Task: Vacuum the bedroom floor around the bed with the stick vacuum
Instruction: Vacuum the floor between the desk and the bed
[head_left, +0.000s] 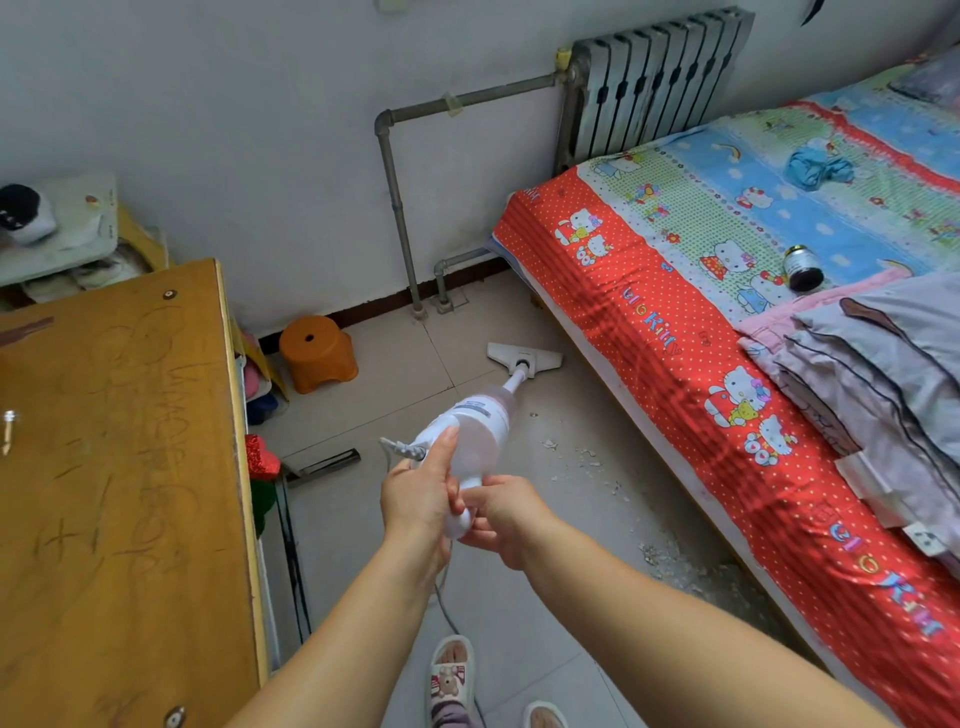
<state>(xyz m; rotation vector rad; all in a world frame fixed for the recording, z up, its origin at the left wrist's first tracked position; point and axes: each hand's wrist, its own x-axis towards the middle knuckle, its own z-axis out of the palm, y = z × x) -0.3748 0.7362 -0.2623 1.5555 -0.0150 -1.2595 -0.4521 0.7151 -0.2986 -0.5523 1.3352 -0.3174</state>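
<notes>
I hold a white stick vacuum (480, 428) out in front of me with both hands. My left hand (418, 493) grips its body and handle from the left, thumb stretched up along the casing. My right hand (501, 517) grips the lower end of the handle from the right. The vacuum's flat white floor head (524, 357) rests on the tiled floor (410, 374) close to the foot corner of the bed (639, 312), which has a red cartoon-print sheet. Pale scraps of debris (587, 460) lie on the tiles along the bed's side. Its grey cord (447, 603) hangs down under my hands.
A wooden table (119, 467) fills the left. An orange plastic stool (318, 353) stands by the wall, with radiator pipes (400, 218) and a radiator (654, 78) behind. On the bed lie folded bedding (878, 374), a dark jar (802, 267) and blue cloth (818, 169). My slippered feet (452, 675) are below.
</notes>
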